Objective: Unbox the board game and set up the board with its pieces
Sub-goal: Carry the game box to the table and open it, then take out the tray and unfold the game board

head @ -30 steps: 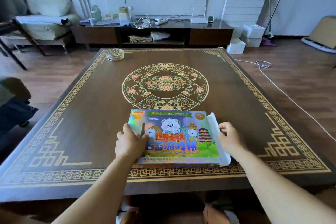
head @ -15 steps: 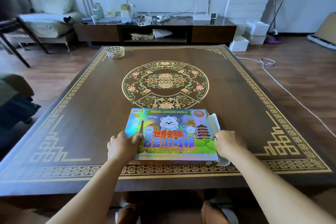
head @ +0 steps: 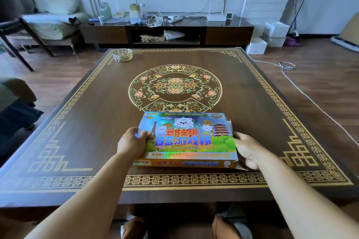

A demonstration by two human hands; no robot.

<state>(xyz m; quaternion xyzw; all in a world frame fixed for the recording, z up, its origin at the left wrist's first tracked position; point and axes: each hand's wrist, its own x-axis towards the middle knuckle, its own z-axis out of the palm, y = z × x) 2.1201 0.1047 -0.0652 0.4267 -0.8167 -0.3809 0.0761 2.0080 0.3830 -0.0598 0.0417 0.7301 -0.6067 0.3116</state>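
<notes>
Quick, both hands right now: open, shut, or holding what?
Left hand: grips the left end of the game box.
Right hand: at the box's open right end, grip cannot be told.

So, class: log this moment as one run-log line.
stage: unboxing | left hand: grips game box left edge | right hand: at its opened right end | box: on table, still closed | board: not out

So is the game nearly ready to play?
Not yet. The game box is on the table with its right end flap open. The left hand grips one end, the right hand is at the open end. No board or pieces are out.
</notes>
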